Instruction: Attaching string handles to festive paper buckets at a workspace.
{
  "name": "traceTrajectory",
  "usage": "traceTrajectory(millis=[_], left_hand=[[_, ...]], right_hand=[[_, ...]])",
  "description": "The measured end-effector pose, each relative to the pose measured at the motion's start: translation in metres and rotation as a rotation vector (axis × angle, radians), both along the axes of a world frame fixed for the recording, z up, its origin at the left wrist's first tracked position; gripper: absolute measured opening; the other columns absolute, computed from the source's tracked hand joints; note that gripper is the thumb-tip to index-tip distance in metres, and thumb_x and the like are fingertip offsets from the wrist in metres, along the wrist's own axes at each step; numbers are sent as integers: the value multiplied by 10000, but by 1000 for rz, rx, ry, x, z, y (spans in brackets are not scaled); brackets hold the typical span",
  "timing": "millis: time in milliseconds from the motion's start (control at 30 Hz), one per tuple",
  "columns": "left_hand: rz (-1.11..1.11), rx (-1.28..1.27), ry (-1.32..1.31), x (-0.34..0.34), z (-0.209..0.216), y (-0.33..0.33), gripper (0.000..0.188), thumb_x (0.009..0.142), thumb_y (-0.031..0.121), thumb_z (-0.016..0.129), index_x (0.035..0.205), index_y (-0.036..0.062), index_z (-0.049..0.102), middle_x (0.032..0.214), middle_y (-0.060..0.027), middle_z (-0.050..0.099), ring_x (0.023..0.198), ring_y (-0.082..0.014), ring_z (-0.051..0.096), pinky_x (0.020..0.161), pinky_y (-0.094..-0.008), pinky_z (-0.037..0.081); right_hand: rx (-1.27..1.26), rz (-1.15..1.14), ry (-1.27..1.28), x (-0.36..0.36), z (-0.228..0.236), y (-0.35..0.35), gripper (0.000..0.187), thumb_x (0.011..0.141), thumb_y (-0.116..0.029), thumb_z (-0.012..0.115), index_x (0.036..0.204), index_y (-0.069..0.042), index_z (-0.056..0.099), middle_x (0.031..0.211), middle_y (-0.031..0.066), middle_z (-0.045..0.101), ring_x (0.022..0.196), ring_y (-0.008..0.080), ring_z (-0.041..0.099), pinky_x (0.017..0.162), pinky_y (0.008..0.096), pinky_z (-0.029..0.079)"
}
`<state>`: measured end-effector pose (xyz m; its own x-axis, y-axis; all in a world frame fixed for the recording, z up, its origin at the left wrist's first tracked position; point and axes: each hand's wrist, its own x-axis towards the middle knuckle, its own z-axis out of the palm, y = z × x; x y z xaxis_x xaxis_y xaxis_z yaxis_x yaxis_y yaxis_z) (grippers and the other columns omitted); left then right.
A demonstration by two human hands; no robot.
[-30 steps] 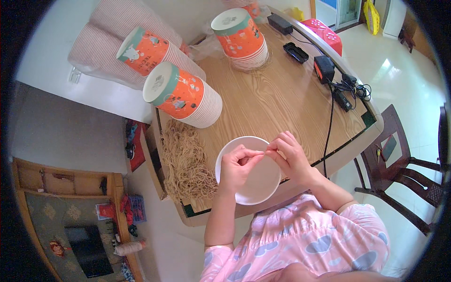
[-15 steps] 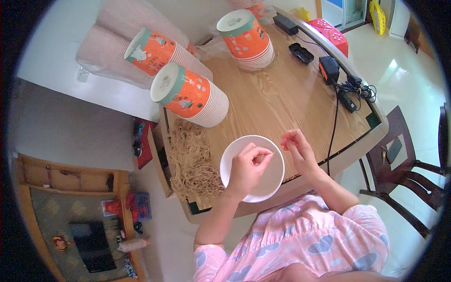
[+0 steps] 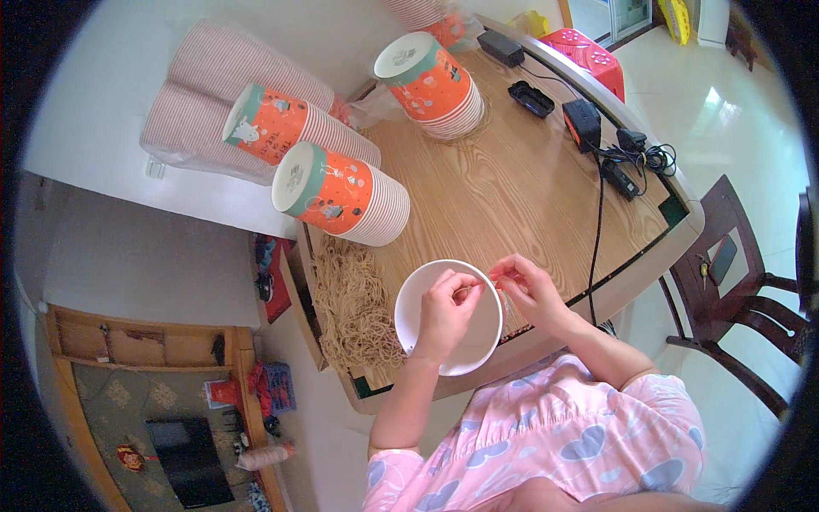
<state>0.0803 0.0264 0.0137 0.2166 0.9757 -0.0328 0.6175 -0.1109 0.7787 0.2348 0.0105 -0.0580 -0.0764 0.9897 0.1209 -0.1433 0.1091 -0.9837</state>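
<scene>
A white paper bucket stands open end up at the table's near edge, its inside facing me. My left hand reaches over its mouth, thumb and fingers pinched on what looks like a thin cord, mostly hidden. At the right side of the rim my right hand has its fingertips pinched together, close to the left fingertips. What they hold is too small to make out. Left of the bucket lies a tangled pile of tan cords.
Stacks of orange and green printed paper buckets lie or stand at the far left, with another stack farther back. Black chargers and cables line the table's right side. A dark wooden chair stands at the right.
My right hand has moved left to the bucket's rim, and its fingertips now meet the left ones. The view has shifted slightly.
</scene>
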Motion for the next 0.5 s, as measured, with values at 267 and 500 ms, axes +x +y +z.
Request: traceTrajectory(millis=[267, 500], left_hand=[[54, 6, -83, 1, 2, -1, 64, 778, 49, 650, 807, -7, 639, 754, -13, 562, 644, -64, 525, 580, -199, 424], [35, 6, -39, 0, 2, 1, 64, 774, 45, 652, 806, -9, 641, 745, -15, 560, 654, -67, 533, 586, -201, 428]], right_hand=[[-2, 3, -13, -2, 3, 2, 130, 866, -47, 507, 970, 10, 560, 903, 100, 585, 868, 165, 587, 770, 283, 486], [-76, 67, 44, -3, 4, 7, 141, 860, -84, 563, 973, 0, 575, 894, 58, 599, 852, 120, 583, 752, 259, 487]])
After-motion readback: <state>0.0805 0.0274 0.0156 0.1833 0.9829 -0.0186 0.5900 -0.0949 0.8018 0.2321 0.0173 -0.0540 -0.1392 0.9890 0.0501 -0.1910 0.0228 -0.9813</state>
